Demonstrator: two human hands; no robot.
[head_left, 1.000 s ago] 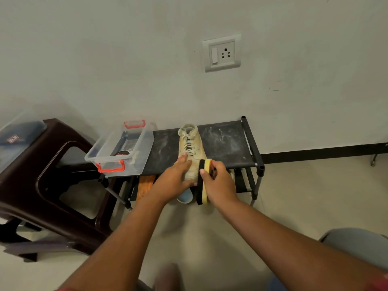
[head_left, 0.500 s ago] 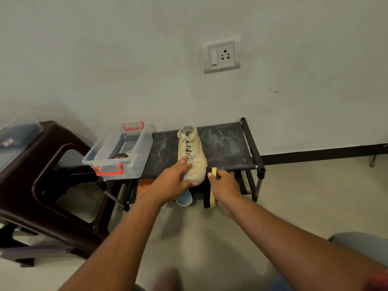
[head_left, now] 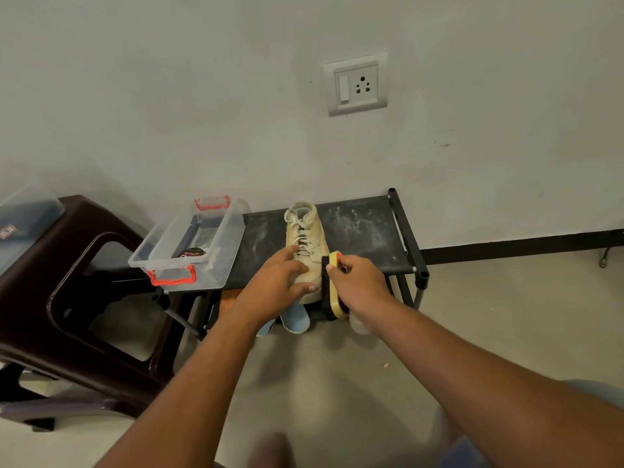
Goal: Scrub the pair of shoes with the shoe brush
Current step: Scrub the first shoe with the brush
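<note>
Open room on rack top point(head_left: 364, 231) R of shoe point(head_left: 305, 238); clear box point(head_left: 233, 251) close on L, wall point(head_left: 202, 96) right behind

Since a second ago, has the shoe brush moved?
Yes. Against the shoe rack, the shoe brush dipped toward the front edge half a second ago, then came back up beside the shoe.
</note>
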